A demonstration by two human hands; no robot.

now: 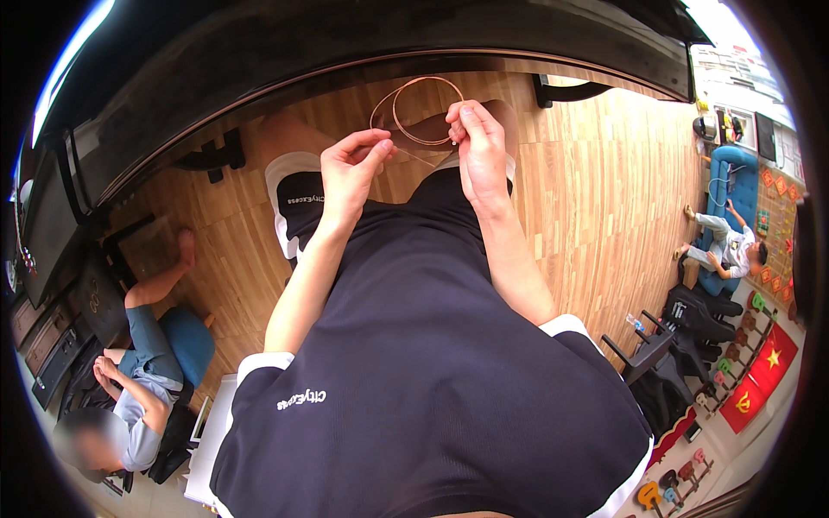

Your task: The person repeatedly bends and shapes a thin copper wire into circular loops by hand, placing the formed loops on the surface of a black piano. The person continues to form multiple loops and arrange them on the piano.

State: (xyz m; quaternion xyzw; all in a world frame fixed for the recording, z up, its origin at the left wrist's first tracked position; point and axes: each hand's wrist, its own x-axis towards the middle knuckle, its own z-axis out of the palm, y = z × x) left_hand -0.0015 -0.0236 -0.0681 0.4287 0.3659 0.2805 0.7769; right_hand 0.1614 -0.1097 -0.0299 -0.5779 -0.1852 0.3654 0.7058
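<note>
A thin copper-coloured wire (428,78) forms loose loops above my lap, between and beyond my two hands. My left hand (352,173) is closed, thumb and index finger pinched on the wire near the left side of the loops; a thin length trails below them to the right. My right hand (480,154) is also closed, gripping the right side of the coil with curled fingers. Both forearms rise over my dark shirt and shorts (302,203).
A black desk edge (389,39) runs across the top, on dark legs over wooden floor (587,198). A seated person (151,380) is at lower left. Another person (725,246) sits on a blue sofa (734,168) at right, near black chairs (691,319) and small guitars on the wall.
</note>
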